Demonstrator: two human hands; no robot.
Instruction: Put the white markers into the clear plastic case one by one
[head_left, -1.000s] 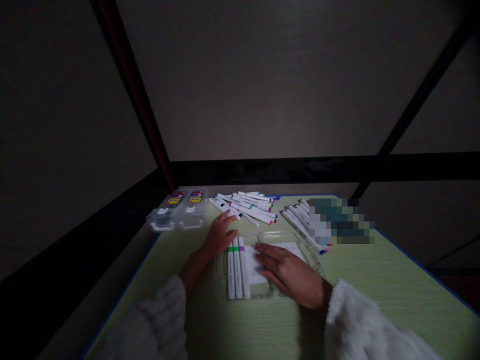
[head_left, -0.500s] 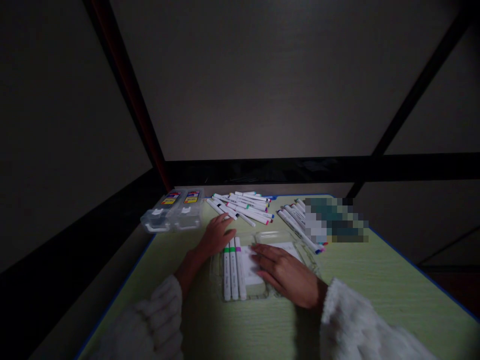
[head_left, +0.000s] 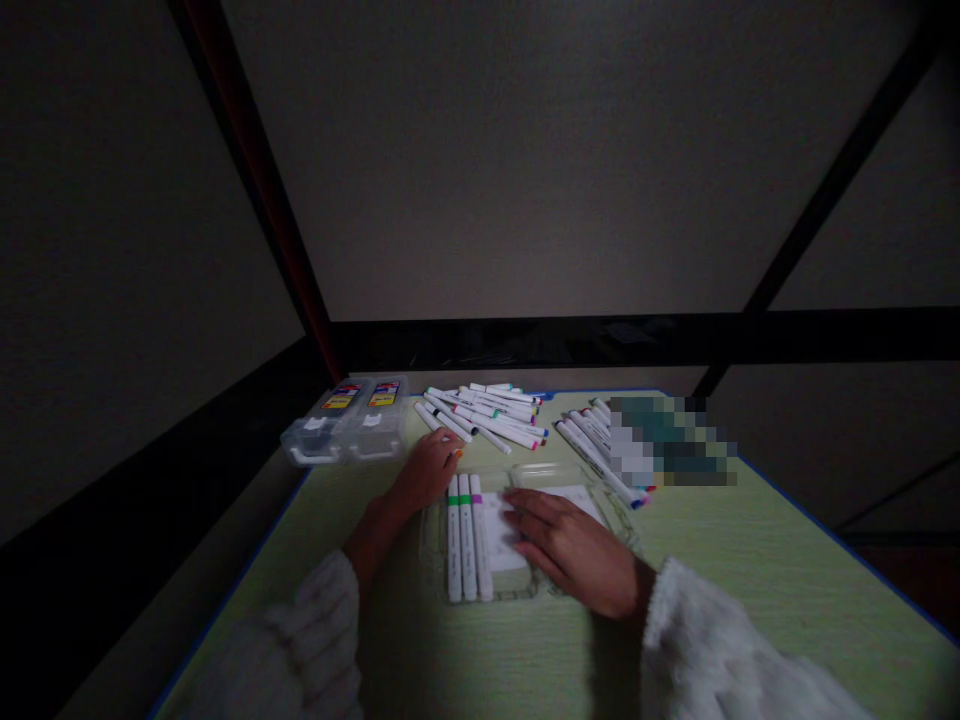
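Observation:
My left hand is closed around a white marker with an orange end, at the near left edge of a loose pile of markers. Below it lies an open clear plastic case. Three white markers lie side by side in the left part of that case, two with green bands and one with a purple band. My right hand rests palm down over the case's middle and right part, fingers stretched out, holding nothing that I can see. White paper shows beneath its fingertips.
Two closed clear plastic cases with coloured labels stand at the table's back left. A second bunch of markers lies at the right, beside a pixelated patch. The pale green table has a blue edge, with a wall behind.
My left hand has closed on a marker at the pile's edge and drawn slightly back, so an orange end now shows by its fingers. My right hand stays in place.

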